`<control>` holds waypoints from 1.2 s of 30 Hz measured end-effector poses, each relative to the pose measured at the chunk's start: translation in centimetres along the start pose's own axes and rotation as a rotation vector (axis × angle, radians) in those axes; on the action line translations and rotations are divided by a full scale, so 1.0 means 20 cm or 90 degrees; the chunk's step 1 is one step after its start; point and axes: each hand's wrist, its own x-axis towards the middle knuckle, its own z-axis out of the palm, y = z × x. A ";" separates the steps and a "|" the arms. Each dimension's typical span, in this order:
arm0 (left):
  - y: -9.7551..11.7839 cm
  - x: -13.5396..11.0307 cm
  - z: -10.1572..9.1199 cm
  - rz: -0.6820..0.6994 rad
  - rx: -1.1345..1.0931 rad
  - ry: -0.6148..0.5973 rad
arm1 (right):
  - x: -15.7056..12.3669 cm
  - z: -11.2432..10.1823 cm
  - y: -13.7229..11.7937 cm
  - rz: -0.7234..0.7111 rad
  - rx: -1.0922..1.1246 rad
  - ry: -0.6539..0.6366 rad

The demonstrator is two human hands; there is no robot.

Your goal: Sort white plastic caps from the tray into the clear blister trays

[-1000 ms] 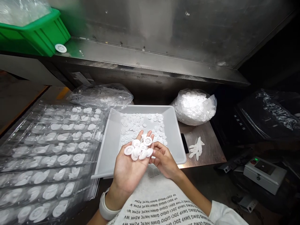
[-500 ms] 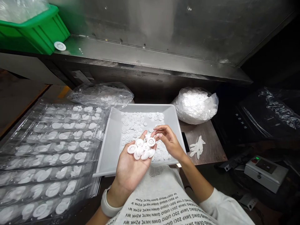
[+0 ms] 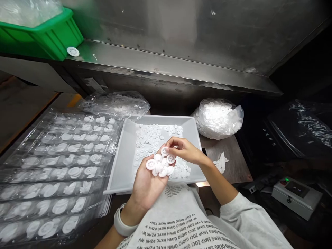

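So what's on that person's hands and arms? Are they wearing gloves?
No gloves: the left hand and right hand are bare. A white band, perhaps a watch, circles the left wrist. A pale grey sleeve stops partway up the right arm. The shirt has rows of dark printed letters.

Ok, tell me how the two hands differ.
The left hand lies palm up, cupping white plastic discs; the right hand is palm down, fingertips pinching one disc. A white band circles the left wrist; the right wrist shows none. Both hands are bare, above a pale grey tray.
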 end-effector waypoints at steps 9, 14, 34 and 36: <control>-0.01 0.00 0.01 0.002 0.017 0.021 | -0.06 0.06 0.01 0.005 -0.030 0.130; 0.00 -0.03 0.03 0.002 0.020 -0.015 | -0.16 0.05 0.00 -0.032 0.012 0.125; 0.00 -0.09 0.04 -0.018 -0.005 -0.058 | -0.27 0.16 -0.03 -0.110 -0.108 0.221; 0.01 -0.09 0.04 -0.019 -0.011 -0.053 | -0.27 0.16 -0.04 -0.108 -0.118 0.230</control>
